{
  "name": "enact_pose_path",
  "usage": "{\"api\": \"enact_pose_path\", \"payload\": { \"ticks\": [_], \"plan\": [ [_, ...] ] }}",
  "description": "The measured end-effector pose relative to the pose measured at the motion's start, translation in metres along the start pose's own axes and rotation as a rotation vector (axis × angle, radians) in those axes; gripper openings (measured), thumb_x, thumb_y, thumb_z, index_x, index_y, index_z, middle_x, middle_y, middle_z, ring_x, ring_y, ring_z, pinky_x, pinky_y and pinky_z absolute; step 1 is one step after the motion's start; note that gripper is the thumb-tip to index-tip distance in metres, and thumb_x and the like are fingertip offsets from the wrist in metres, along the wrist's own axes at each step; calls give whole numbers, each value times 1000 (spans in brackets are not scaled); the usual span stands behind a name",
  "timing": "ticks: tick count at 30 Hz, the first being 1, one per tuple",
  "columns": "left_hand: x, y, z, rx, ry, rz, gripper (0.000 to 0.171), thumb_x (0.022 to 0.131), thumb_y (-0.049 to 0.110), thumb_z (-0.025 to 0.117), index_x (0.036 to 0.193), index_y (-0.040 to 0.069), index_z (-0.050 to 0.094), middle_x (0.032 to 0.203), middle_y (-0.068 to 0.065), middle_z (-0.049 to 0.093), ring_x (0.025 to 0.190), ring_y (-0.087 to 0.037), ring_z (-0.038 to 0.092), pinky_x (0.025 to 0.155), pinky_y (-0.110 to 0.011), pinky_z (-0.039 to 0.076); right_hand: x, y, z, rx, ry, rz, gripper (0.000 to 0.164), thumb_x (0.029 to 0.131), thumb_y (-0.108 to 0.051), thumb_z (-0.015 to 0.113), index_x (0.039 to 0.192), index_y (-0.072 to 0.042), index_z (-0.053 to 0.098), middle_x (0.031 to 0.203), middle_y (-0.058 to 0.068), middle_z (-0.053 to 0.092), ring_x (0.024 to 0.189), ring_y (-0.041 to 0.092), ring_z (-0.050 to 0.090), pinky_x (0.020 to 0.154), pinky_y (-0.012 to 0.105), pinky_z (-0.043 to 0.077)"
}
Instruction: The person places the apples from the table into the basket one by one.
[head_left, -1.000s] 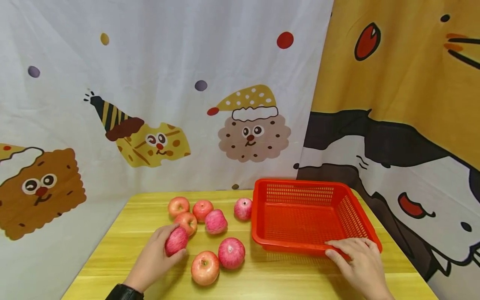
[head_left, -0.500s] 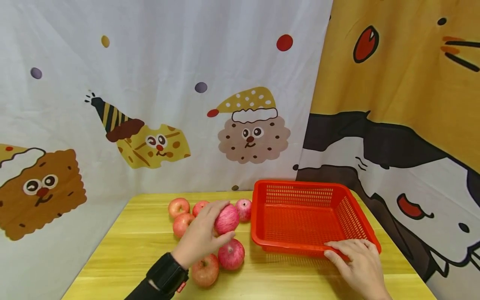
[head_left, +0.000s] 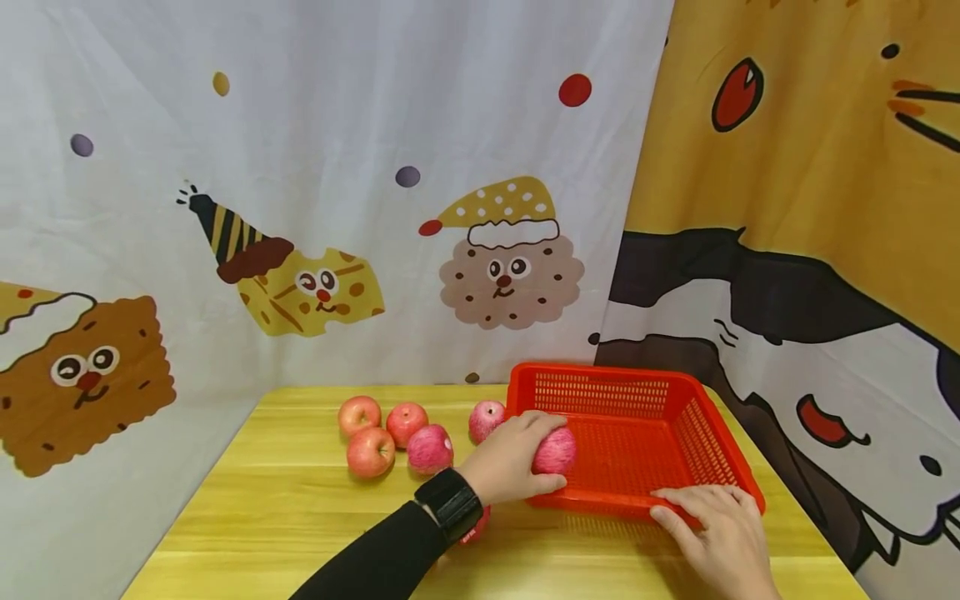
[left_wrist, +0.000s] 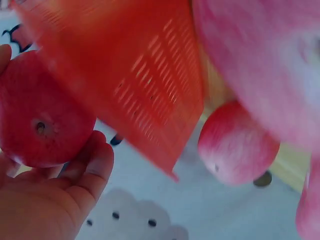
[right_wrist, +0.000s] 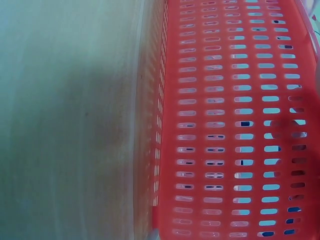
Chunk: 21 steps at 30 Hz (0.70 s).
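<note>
In the head view my left hand [head_left: 501, 457] grips a pink streaked apple [head_left: 557, 452] over the left end of the red plastic basket [head_left: 600, 389]. The left wrist view shows fingers and thumb around that apple [left_wrist: 37, 112], beside the basket's slotted wall [left_wrist: 165, 75]. My right hand [head_left: 716, 527] holds the basket's near rim, thumb outside and fingers over the edge. Inside the basket only the slotted floor shows around the held apple. The right wrist view is filled by the basket's slotted side [right_wrist: 215, 130]; little of the right hand shows there.
A pink apple [head_left: 487, 421] stands close to the basket's left side. Several apples cluster further left, among them a red one [head_left: 371, 452] and a pink one [head_left: 430, 450]. Another apple [head_left: 480, 525] is mostly hidden under the left wrist. Patterned curtains hang behind the wooden table [head_left: 247, 508].
My left hand has carried the pink apple from the table's left side, over the other apples, rightward to the basket. My right hand has stayed at the rim.
</note>
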<state>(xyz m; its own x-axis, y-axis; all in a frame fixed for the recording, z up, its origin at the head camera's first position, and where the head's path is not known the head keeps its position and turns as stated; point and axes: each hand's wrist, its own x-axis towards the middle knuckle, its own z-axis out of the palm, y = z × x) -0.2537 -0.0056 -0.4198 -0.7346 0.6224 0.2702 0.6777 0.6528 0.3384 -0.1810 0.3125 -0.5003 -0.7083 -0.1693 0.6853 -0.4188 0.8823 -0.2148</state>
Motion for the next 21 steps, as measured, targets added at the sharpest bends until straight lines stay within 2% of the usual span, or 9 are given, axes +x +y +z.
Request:
{"api": "enact_pose_path", "payload": {
  "ticks": [4, 8, 15, 21],
  "plan": [
    [8, -1, 16, 0, -35, -38, 78, 80, 53, 76, 146, 25, 43, 132, 2, 51, 106, -12, 51, 86, -34, 55, -1, -2, 0, -10, -10, 13, 25, 73, -37, 85, 93, -25, 78, 87, -7, 72, 85, 20, 57, 80, 48, 32],
    [16, -2, 26, 30, -47, -81, 79, 81, 55, 74, 147, 25, 43, 135, 1, 51, 108, -14, 51, 90, -36, 53, -1, -3, 0, -13, -17, 29, 25, 73, -40, 84, 93, -26, 78, 87, -7, 72, 85, 21, 57, 80, 49, 31],
    [32, -3, 37, 233, -129, -84, 78, 78, 57, 76, 143, 23, 48, 132, -1, 55, 110, -18, 53, 97, -34, 49, 0, 0, 2, -9, -5, 12, 24, 73, -37, 85, 93, -26, 78, 87, -8, 72, 84, 18, 57, 80, 48, 31],
    [40, -2, 44, 374, -192, -94, 79, 73, 59, 78, 140, 26, 52, 129, 1, 57, 109, -18, 54, 90, -34, 52, -1, 3, 3, 3, 1, 2, 23, 73, -37, 85, 92, -27, 78, 86, -8, 72, 84, 18, 58, 79, 49, 31]
  ]
}}
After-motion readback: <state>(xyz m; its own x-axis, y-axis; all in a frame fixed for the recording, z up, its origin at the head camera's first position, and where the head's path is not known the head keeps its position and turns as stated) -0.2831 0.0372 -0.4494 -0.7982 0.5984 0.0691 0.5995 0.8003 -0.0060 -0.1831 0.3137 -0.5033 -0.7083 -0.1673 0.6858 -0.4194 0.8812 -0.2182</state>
